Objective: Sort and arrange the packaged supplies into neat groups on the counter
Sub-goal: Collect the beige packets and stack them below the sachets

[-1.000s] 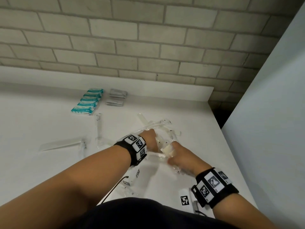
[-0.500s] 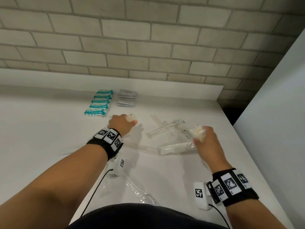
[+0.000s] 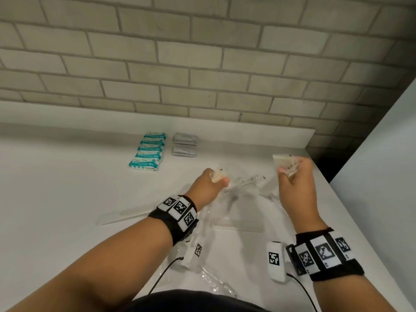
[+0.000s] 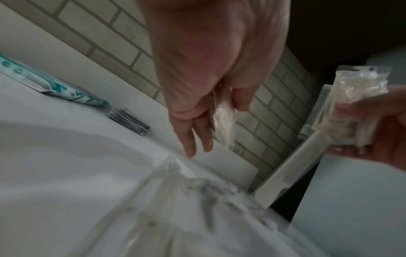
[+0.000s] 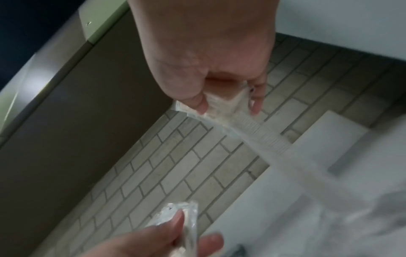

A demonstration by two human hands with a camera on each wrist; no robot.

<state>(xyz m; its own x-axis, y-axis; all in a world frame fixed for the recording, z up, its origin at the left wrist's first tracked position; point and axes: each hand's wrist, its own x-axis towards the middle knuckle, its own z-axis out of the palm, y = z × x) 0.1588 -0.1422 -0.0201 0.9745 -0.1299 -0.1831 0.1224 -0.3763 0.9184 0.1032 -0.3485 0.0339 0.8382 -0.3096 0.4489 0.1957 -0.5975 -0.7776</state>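
near edge: clear crinkled wrappers [image 3: 211, 282] lie at the near counter [image 3: 56, 199] edge, partly under the person's dark clothing; contents unreadable.
mid counter: long clear sleeve [image 3: 126, 216] lies flat to the left, a comb-like packet [image 3: 238, 226] between the forearms, and a tangle of clear packets [image 3: 247, 183] between the hands. Count in the tangle can't be told.
left hand: left hand [image 3: 208, 188] pinches a small cream sachet [image 3: 219, 175] between thumb and fingers, low over the tangle. The left wrist view shows the other fingers straight, pointing down.
right hand: right hand [image 3: 295, 183] is raised, thumb and fingers clamped on a bundle of cream sachets [image 3: 284, 161], with a long white packet [image 5: 252, 128] caught in the same grip and trailing down toward the counter.
far groups: row of teal packs [image 3: 148, 154] and, just right of it, stack of grey sachets [image 3: 185, 144], both near the backsplash and well apart from the hands.
step: judged as gathering; cream sachets are being collected out of the loose pile, no cream group laid down yet.
next move: likely add the left-hand sachet to the right-hand bundle, shed the long packet, then set the bundle down squared, probably beside the grey stack.
hard to see: both wrist views are motion-blurred; print on every packet is illegible; sachet count in the bundle is unclear.
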